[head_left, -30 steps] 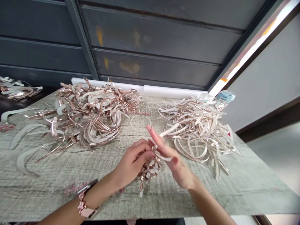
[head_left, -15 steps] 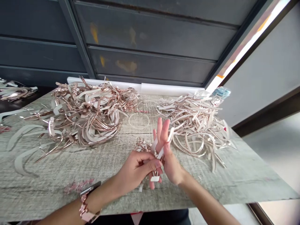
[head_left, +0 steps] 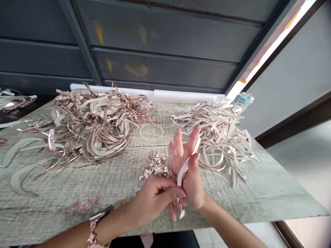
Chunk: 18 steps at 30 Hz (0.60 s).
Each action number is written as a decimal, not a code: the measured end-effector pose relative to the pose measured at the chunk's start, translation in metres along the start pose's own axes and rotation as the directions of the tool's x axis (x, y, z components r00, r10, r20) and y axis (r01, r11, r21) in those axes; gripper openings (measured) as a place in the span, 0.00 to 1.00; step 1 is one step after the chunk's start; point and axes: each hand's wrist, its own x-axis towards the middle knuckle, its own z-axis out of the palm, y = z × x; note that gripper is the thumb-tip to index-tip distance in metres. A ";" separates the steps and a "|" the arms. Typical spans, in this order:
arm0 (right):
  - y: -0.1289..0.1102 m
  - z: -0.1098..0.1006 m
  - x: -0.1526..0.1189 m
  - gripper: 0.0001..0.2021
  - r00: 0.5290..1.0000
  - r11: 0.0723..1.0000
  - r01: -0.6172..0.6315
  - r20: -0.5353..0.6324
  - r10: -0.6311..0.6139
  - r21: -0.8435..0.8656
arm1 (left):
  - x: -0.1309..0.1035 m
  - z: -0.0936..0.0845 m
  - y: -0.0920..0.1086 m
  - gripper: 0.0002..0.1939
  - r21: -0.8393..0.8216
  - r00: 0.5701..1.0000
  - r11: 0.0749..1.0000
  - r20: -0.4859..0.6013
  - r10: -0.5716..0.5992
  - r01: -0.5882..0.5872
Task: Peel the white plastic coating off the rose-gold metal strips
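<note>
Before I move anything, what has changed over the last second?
The left hand, pinching pale strips, has moved right and closer in. The right hand has turned from edge-on to an open, spread palm, with the strips running over it. The crinkled bundle, earlier between the hands, now shows beyond the left one. The left ribbon pile and right ribbon pile stayed put.

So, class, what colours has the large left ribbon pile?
The pile is white and rose gold, in the head view.

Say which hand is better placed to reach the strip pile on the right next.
Probably the right hand: it is open and nearer the strip pile, while the left hand pinches a white strip.
</note>
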 end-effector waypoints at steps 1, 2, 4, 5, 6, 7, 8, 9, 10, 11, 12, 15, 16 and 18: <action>-0.002 0.001 0.001 0.37 0.999 0.999 0.038 -0.040 -0.036 0.030 | 0.000 0.001 -0.001 0.20 0.018 1.000 1.000 0.000 0.002 -0.002; -0.003 0.001 0.001 0.35 0.995 0.996 0.067 -0.080 -0.062 0.065 | 0.000 0.002 -0.001 0.20 0.042 1.000 0.999 0.000 0.002 -0.002; -0.007 0.002 0.002 0.32 0.989 0.988 0.096 -0.127 -0.081 0.122 | 0.000 0.003 -0.002 0.19 0.109 1.000 0.994 0.004 0.002 -0.003; -0.009 0.002 0.003 0.31 0.987 0.985 0.102 -0.139 -0.082 0.142 | 0.000 0.004 -0.002 0.19 0.150 1.000 0.989 0.002 0.006 -0.007; -0.011 0.002 0.003 0.30 0.986 0.981 0.105 -0.147 -0.081 0.161 | -0.001 0.004 -0.002 0.19 0.194 1.000 0.981 -0.002 0.013 -0.012; -0.012 0.002 0.003 0.29 0.986 0.978 0.100 -0.150 -0.073 0.181 | -0.001 0.005 -0.002 0.19 0.235 1.000 0.972 -0.011 0.022 -0.019; -0.014 0.002 0.003 0.29 0.987 0.974 0.089 -0.148 -0.059 0.206 | -0.001 0.005 -0.002 0.19 0.271 0.999 0.962 -0.018 0.031 -0.025; -0.015 0.002 0.003 0.29 0.989 0.969 0.074 -0.143 -0.041 0.234 | -0.001 0.005 -0.001 0.20 0.301 0.999 0.953 -0.022 0.038 -0.029; -0.017 0.002 0.003 0.29 0.990 0.963 0.055 -0.138 -0.019 0.265 | -0.001 0.005 -0.001 0.20 0.326 0.999 0.945 -0.026 0.042 -0.031; -0.019 0.002 0.003 0.29 0.990 0.954 0.042 -0.138 -0.001 0.297 | -0.001 0.005 -0.001 0.20 0.349 0.999 0.937 -0.026 0.045 -0.034; -0.021 0.001 0.004 0.28 0.989 0.944 0.035 -0.146 0.014 0.327 | -0.001 0.006 -0.001 0.20 0.376 0.998 0.926 -0.023 0.050 -0.038; -0.029 -0.002 0.006 0.26 0.979 0.910 0.040 -0.199 0.047 0.412 | -0.001 0.007 0.000 0.21 0.489 0.997 0.870 -0.003 0.072 -0.061; -0.032 -0.003 0.007 0.25 0.975 0.898 0.038 -0.214 0.063 0.438 | -0.001 0.007 0.001 0.21 0.515 0.997 0.855 0.000 0.073 -0.063; -0.037 -0.008 0.010 0.24 0.971 0.874 0.029 -0.223 0.091 0.485 | -0.001 0.008 0.001 0.21 0.534 0.998 0.844 -0.006 0.062 -0.049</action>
